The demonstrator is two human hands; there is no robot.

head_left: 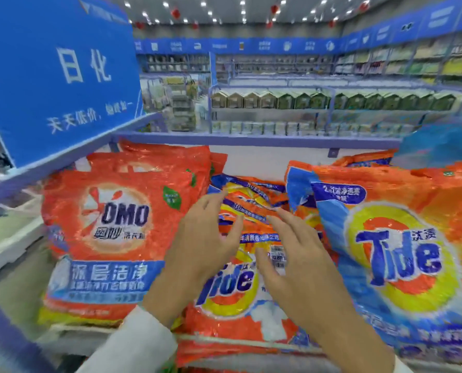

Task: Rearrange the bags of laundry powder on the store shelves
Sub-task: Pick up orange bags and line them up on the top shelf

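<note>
Left hand [205, 238]: was released, fingers spread, above the middle Tide bag [240, 327].
Right hand [297, 254]: was released too, over the same bag.
Middle Tide bag: lay flat between OMO bag [111, 224] and large Tide bag [399, 251].

**A:** What did that shelf [265, 160] carry?

**B:** An OMO bag [111, 238] sat face-out at nine o'clock, with more orange bags [165, 157] piled behind it at eleven.

**A:** And the middle?

**B:** A smaller Tide bag [224, 327] lay flat at six, by the pale front rail [251, 341]. A big Tide bag [402, 254] leaned at three, and the white back panel showed at twelve.
</note>
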